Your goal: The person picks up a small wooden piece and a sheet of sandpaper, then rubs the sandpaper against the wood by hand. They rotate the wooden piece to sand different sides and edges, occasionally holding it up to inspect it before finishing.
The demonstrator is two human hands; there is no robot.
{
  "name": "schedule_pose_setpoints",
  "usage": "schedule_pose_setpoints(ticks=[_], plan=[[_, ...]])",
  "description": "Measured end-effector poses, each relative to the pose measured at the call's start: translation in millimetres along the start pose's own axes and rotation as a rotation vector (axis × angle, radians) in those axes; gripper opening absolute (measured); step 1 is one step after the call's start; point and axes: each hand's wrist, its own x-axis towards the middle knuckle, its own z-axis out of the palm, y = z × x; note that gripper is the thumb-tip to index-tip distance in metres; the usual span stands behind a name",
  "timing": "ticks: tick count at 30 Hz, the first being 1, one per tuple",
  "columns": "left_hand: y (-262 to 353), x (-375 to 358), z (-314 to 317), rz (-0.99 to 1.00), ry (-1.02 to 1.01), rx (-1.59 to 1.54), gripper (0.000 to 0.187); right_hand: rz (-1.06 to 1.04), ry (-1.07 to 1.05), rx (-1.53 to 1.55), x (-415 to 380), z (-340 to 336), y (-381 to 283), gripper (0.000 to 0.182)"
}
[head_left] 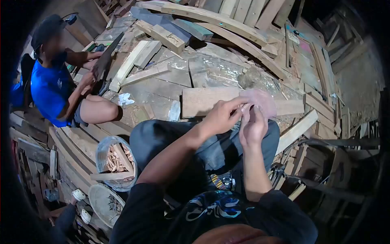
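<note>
My left hand (pixel 221 116) and my right hand (pixel 252 126) meet above my lap, with fingers pinched round the near left edge of a thin, pale pink sheet (pixel 262 102). The sheet looks like a plastic bag, but its exact kind is hard to tell. Behind my hands a flat wooden board (pixel 199 99) lies across the floor in front of my knees. A narrower plank (pixel 289 107) continues to the right beyond the pink sheet.
A co-worker in a blue shirt (pixel 48 89) sits at the left, holding a saw (pixel 107 57). Beside my left knee stand a bucket of wood pieces (pixel 101 152) and a basin of dark bits (pixel 95 203). Curved beams (pixel 243 51) lie at the back.
</note>
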Motion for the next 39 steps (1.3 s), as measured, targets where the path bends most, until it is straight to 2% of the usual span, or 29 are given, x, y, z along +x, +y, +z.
schedule_pose_setpoints(ticks=[1, 2, 3, 5, 6, 9, 10, 12, 13, 14, 15, 17, 19, 20, 22, 23, 25, 26, 29, 33, 37, 38, 39], plan=[[0, -1, 1, 0.020, -0.028, 0.008, 0.033, 0.018, -0.024, -0.001, 6, -10, 1, 0.020], [2, -3, -1, 0.029, -0.017, 0.052, 0.033, 0.034, 0.150, -0.054, 7, -3, 2, 0.023], [4, -2, -4, -0.032, 0.008, -0.012, 0.033, 0.016, -0.114, 0.000, 5, -5, 4, 0.023], [5, -1, -10, -0.175, 0.048, -0.136, 0.034, 0.074, -0.080, 0.017, 0, 3, 11, 0.022], [4, 1, -11, -0.075, 0.091, -0.167, 0.035, 0.038, -0.180, 0.023, 4, 3, 11, 0.023], [11, 0, -19, -0.107, -0.011, -0.015, 0.034, 0.043, -0.099, 0.067, 11, 9, 8, 0.025], [11, 0, -20, -0.084, 0.003, 0.035, 0.034, 0.029, -0.094, 0.095, 12, 8, 9, 0.012], [9, 0, -20, -0.047, 0.034, 0.131, 0.034, 0.009, -0.003, 0.075, -3, 27, 11, 0.011], [7, 1, -20, -0.045, 0.085, -0.013, 0.036, 0.011, 0.017, 0.057, -7, 27, 16, 0.011], [3, 0, -19, -0.041, 0.085, 0.010, 0.037, 0.072, 0.051, 0.037, -1, 15, 19, 0.011], [0, 0, -20, -0.028, 0.086, 0.038, 0.037, 0.129, -0.018, 0.052, 4, 10, 14, 0.010], [0, -2, -18, -0.071, 0.001, 0.050, 0.037, 0.019, -0.051, 0.079, 10, 5, 14, 0.012], [1, 0, -16, -0.101, -0.012, 0.018, 0.036, 0.015, 0.003, 0.118, 10, 4, 16, 0.014], [1, 0, -18, -0.118, 0.013, -0.015, 0.036, 0.087, 0.065, 0.054, 0, 12, 11, 0.020], [2, 2, -19, -0.117, 0.057, -0.052, 0.035, 0.107, 0.007, 0.065, 3, 8, 16, 0.022], [5, 1, -20, -0.134, 0.013, -0.034, 0.035, 0.150, -0.026, 0.049, 8, 3, 15, 0.022], [9, 0, -24, -0.161, -0.065, 0.004, 0.036, 0.074, -0.086, 0.075, 15, 2, 12, 0.023], [7, -1, -19, -0.073, -0.010, -0.029, 0.035, 0.105, 0.001, 0.017, 12, 6, 7, 0.026], [7, 1, -20, -0.075, 0.112, -0.016, 0.034, 0.080, -0.024, 0.100, 3, 14, 15, 0.023], [4, -1, -20, -0.115, -0.028, -0.026, 0.032, 0.062, -0.011, 0.026, 14, 6, 7, 0.026], [2, 2, -19, -0.120, 0.109, -0.054, 0.032, 0.068, -0.039, 0.048, -6, 24, 9, 0.018], [-7, 1, -18, -0.049, 0.110, -0.039, 0.032, 0.104, -0.035, 0.040, -3, 20, 8, 0.017], [-5, 1, -19, -0.087, 0.048, -0.035, 0.032, 0.138, -0.035, 0.032, 4, 14, 6, 0.017]])
